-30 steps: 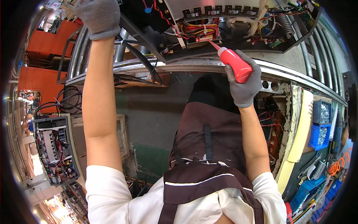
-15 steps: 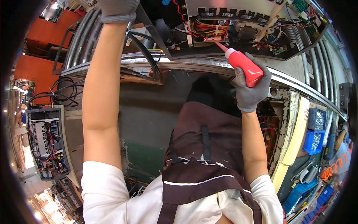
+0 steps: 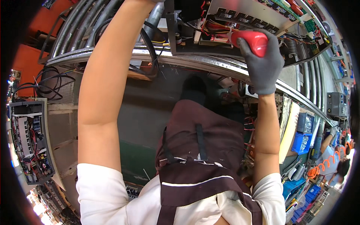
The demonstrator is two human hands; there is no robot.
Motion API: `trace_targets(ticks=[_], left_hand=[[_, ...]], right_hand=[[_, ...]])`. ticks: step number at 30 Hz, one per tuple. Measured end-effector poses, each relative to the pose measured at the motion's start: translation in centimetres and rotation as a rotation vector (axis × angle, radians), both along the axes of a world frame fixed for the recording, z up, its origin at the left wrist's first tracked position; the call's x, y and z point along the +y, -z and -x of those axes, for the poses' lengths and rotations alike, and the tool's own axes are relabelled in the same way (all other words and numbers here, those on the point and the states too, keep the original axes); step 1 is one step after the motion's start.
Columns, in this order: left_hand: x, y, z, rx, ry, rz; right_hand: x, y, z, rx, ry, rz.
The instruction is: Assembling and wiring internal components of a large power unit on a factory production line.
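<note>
My right hand (image 3: 264, 71), in a grey glove, is wrapped around a red squeeze bottle (image 3: 256, 42). The bottle lies nearly level over a dark metal equipment chassis (image 3: 205, 50), its nozzle end toward a bundle of red and yellow wires (image 3: 217, 27). The nozzle tip cannot be made out against the wiring. Inside the chassis a row of black components (image 3: 243, 18) and a green circuit board (image 3: 309, 25) show. My left arm reaches up past the chassis's left side; only the glove's cuff (image 3: 155, 0) shows at the top edge, its fingers out of sight.
The chassis rests on a conveyor of metal rollers (image 3: 75, 32) with a metal rail (image 3: 221, 64) along its near side. Black cables (image 3: 148, 47) hang over the rail. Another open chassis (image 3: 32, 142) stands at left. Blue parts bins (image 3: 301, 142) and an orange coiled hose (image 3: 318, 167) are at right.
My right hand has moved up and right, tipping the bottle closer to level with its nozzle end among the wires. My left hand has moved almost out of view at the top.
</note>
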State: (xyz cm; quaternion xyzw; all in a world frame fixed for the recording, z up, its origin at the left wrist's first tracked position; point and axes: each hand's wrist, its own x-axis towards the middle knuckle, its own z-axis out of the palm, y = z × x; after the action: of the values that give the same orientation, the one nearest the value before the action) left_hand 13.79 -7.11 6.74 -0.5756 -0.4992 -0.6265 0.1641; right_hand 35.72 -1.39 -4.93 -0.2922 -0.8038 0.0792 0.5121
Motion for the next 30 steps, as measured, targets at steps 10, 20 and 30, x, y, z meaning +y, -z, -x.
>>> trace_targets(ticks=[10, 20, 30], left_hand=[[0.1, 0.0, -0.3, 0.02, -0.042, -0.064], [-0.3, -0.5, -0.2, 0.043, -0.146, 0.048], [-0.1, 0.0, 0.2, -0.006, -0.09, -0.028]], right_hand=[[2.3, -0.8, -0.7, -0.094, -0.005, 0.165], [2.3, 0.2, -0.9, -0.011, -0.011, 0.202], [0.6, 1.3, -0.6, -0.12, -0.242, -0.216]])
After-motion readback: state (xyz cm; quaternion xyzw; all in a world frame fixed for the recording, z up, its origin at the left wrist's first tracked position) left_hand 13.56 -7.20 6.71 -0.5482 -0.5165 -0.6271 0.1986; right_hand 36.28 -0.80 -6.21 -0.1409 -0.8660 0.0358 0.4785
